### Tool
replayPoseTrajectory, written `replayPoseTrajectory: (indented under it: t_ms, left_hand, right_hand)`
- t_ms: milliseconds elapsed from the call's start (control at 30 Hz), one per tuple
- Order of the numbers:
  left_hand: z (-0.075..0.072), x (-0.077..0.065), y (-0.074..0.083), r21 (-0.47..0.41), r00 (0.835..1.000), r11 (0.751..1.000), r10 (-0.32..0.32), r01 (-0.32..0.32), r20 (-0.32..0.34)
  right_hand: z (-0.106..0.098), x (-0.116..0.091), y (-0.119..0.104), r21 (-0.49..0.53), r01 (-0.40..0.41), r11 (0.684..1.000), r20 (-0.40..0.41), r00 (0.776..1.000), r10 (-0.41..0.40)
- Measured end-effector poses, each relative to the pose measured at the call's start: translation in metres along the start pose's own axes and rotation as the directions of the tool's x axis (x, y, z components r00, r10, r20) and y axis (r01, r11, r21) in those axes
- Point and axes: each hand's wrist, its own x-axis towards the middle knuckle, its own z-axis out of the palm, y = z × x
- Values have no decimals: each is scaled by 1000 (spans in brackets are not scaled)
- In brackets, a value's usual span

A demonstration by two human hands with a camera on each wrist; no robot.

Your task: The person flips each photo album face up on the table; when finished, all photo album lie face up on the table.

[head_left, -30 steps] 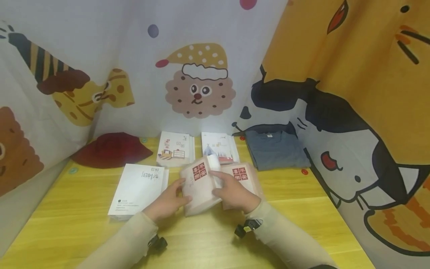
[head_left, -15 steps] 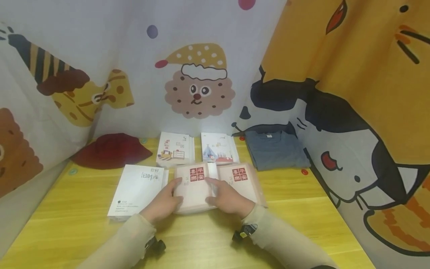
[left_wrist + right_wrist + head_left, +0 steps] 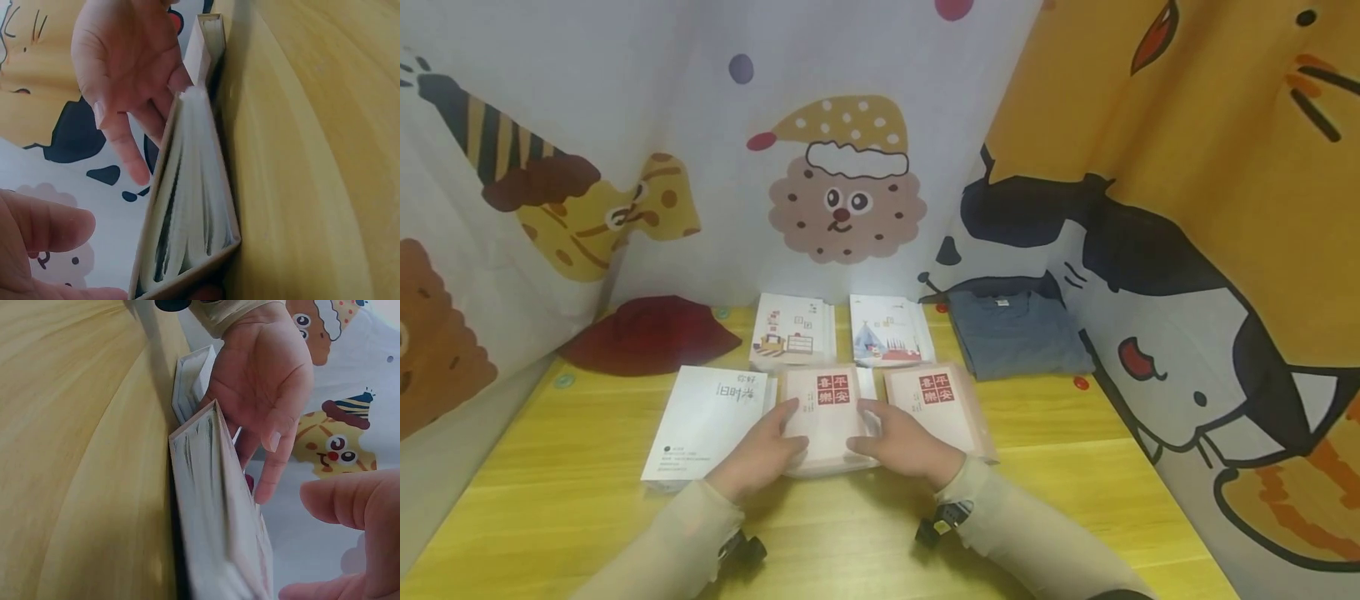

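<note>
A pale pink photo album [image 3: 823, 425] with a red block of characters lies on the table in front of me. My left hand [image 3: 760, 450] is at its left edge, my right hand [image 3: 910, 442] at its right edge. Both have relaxed, spread fingers; the thumbs stand off the cover in the wrist views. The album's page edges [image 3: 190, 187] show in the left wrist view, slightly fanned inside the cover. A matching pink album [image 3: 936, 425] lies just right of it, partly behind my right hand. A white album [image 3: 707, 425] lies to the left, beside my left hand.
Two white illustrated albums [image 3: 790, 329] stand in a row behind. A dark red hat [image 3: 651, 337] sits at the back left and a folded grey-blue shirt [image 3: 1018, 333] at the back right. A cartoon curtain [image 3: 700, 125] hangs behind the yellow wooden table [image 3: 850, 542].
The middle pink album has gone from tilted in my hands to flat on the table, then slid slightly left. My hands have come down with it and loosened at its sides.
</note>
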Motion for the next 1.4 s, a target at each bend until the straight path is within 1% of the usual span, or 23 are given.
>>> replayPoseTrajectory:
  t_ms: [167,333,633,700,767,867,933,1000,1100,1167,1267,1333,1400]
  left_hand:
    - [0,-1,2,-6,1000,1000,0,0,5]
    - [-1,-1,4,-7,1000,1000,2,-2,13]
    - [-9,-1,7,-7,999,1000,-27,27,-31]
    - [-10,-1,9,3,999,1000,-13,13,-45]
    - [-10,-1,12,15,997,1000,18,-17,-70]
    - [-7,-1,18,5,991,998,67,-67,-113]
    - [-2,0,22,-17,986,995,96,-99,-133]
    - [5,2,27,-48,982,989,132,-140,-137]
    - [20,7,32,-97,974,976,184,-197,-131]
    - [32,10,35,-131,972,967,205,-219,-113]
    - [48,14,38,-176,977,961,203,-212,-67]
    - [57,17,39,-204,979,957,202,-204,-32]
    - [65,21,40,-224,979,954,203,-198,-3]
  right_hand:
    - [1,4,5,27,24,999,5,1000,-24]
    - [1,5,11,10,33,999,3,999,-33]
    - [1,3,10,19,12,1000,19,1000,-13]
    - [0,2,10,22,11,1000,22,1000,-12]
    - [-3,0,10,31,19,999,22,1000,-20]
    - [-11,-5,12,78,43,996,8,999,-44]
    - [-18,-9,12,123,68,990,-17,998,-66]
    - [-27,-12,13,145,75,987,-56,996,-67]
    - [-40,-16,18,116,59,991,-135,990,-43]
    - [-49,-17,24,75,33,997,-185,982,-19]
    - [-62,-19,34,47,12,999,-232,973,0]
    - [-71,-20,41,48,5,999,-241,971,6]
    - [-80,-22,48,64,-22,998,-245,969,38]
